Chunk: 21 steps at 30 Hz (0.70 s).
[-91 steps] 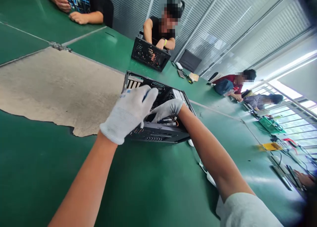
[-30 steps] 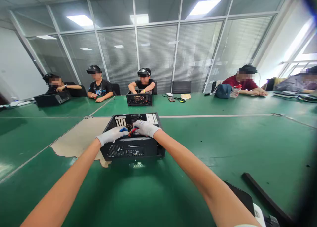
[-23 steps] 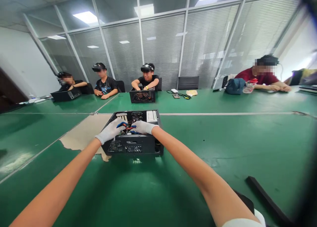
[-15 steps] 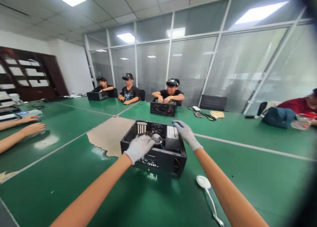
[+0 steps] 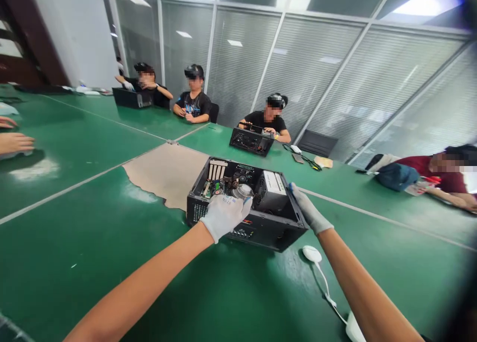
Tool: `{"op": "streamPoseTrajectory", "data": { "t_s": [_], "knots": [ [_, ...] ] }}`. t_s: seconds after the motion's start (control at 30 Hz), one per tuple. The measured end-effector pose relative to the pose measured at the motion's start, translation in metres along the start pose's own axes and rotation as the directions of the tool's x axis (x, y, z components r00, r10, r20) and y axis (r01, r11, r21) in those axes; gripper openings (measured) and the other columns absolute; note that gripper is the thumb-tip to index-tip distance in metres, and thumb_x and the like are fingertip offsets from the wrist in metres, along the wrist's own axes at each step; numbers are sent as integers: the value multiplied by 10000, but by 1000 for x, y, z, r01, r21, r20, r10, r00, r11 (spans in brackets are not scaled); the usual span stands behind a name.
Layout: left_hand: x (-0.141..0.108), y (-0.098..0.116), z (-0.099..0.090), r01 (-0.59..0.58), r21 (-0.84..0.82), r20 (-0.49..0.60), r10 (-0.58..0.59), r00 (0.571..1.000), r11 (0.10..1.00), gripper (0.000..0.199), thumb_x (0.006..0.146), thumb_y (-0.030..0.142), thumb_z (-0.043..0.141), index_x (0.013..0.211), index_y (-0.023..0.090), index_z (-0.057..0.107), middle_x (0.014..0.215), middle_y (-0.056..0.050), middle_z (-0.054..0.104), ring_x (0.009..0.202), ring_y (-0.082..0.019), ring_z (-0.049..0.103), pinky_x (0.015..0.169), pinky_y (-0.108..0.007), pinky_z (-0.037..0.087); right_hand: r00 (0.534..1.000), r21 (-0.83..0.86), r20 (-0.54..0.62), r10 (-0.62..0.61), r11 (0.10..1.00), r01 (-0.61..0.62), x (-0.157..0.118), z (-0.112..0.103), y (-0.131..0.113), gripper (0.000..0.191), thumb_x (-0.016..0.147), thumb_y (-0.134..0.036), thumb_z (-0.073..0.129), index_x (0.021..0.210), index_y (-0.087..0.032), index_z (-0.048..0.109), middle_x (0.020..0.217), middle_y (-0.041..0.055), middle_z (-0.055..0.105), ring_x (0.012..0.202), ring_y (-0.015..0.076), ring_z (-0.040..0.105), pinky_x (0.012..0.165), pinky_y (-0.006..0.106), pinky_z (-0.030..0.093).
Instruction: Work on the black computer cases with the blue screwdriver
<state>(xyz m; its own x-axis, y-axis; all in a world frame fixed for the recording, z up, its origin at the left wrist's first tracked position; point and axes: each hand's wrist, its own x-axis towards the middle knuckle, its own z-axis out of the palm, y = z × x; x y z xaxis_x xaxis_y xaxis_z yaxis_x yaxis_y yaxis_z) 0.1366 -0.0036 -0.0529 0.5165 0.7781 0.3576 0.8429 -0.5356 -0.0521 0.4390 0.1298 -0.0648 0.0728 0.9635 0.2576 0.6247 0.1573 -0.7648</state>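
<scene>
Partly beneath the left grip (image 5: 226,215), beside the right grip (image 5: 307,208), a computer case (image 5: 266,227)

The computer case (image 5: 268,230) sits on the surface (image 5: 223,302), power supply (image 5: 276,190) inside its right end, cooler (image 5: 244,191) left of that. The left hand (image 5: 226,213) is over the near wall, the right hand (image 5: 309,210) beside the right end. Nearer me, to the right, lies a corded device (image 5: 312,253). Across from it stands a second case (image 5: 251,142), farther left a third case (image 5: 130,98).
</scene>
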Motion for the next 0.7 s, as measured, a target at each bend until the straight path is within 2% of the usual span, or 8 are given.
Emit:
{"op": "streamPoseTrajectory", "data": {
  "t_s": [0.07,0.13,0.2,0.3,0.37,0.47,0.57,0.7],
  "knots": [
    [6,0,5,73,-44,-27,-74,997,996,437,1067,289,341,1073,77,723,711,-166,679,672,-308,691,610,-399,441,992,-156,-86,-88,985,74,25,5,-32,604,869,-580,552,1287,-162,673,1410,169,629,1336,323,556,1194,463,368],
    [10,2,9,143,-73,-57,-148,987,987,533,1076,382,323,872,79,711,642,-169,659,654,-319,694,618,-421,451,969,-232,-101,-225,952,197,57,27,-75,529,881,-509,558,1250,-147,671,1323,170,671,1220,292,607,1125,425,424],
    [12,3,12,172,-97,-92,-180,979,980,549,1078,412,317,831,98,693,635,-168,666,646,-321,699,627,-433,459,928,-180,152,-340,914,365,91,63,-116,454,893,-501,574,1180,-166,686,1171,114,729,1065,244,647,1000,367,492],
    [11,3,14,192,-135,-125,-209,970,972,552,1077,444,312,803,135,679,642,-158,676,652,-328,704,632,-446,468,841,-201,448,-304,882,426,129,123,-150,399,837,-478,689,1111,-189,705,1043,62,743,914,203,638,863,309,501],
    [9,1,14,201,-156,-135,-223,965,967,557,1076,470,314,779,157,666,643,-144,671,678,-330,709,640,-445,476,798,-318,577,-175,852,416,139,155,-151,305,849,-449,688,1000,-186,729,944,49,738,815,183,610,785,287,479],
    [7,-3,10,141,-185,-166,-172,971,973,535,1069,501,349,804,165,670,714,-136,687,761,-311,721,669,-419,495,785,-439,618,-51,806,398,141,175,-132,291,886,-446,632,886,-169,725,805,23,698,704,154,542,680,263,427],
    [12,-6,10,120,-195,-159,-152,975,974,577,1066,527,330,787,166,684,697,-145,684,736,-315,719,644,-420,494,780,-375,611,-131,820,432,140,171,-114,311,889,-471,616,916,-177,712,829,3,694,727,147,537,658,240,405],
    [27,-10,16,137,-188,-159,-168,973,973,602,1065,483,318,753,155,714,635,-165,683,673,-329,712,623,-435,488,854,-431,466,-232,783,448,140,163,-104,279,912,-458,596,951,-208,714,913,24,713,798,169,568,716,249,403]
  ]
}}
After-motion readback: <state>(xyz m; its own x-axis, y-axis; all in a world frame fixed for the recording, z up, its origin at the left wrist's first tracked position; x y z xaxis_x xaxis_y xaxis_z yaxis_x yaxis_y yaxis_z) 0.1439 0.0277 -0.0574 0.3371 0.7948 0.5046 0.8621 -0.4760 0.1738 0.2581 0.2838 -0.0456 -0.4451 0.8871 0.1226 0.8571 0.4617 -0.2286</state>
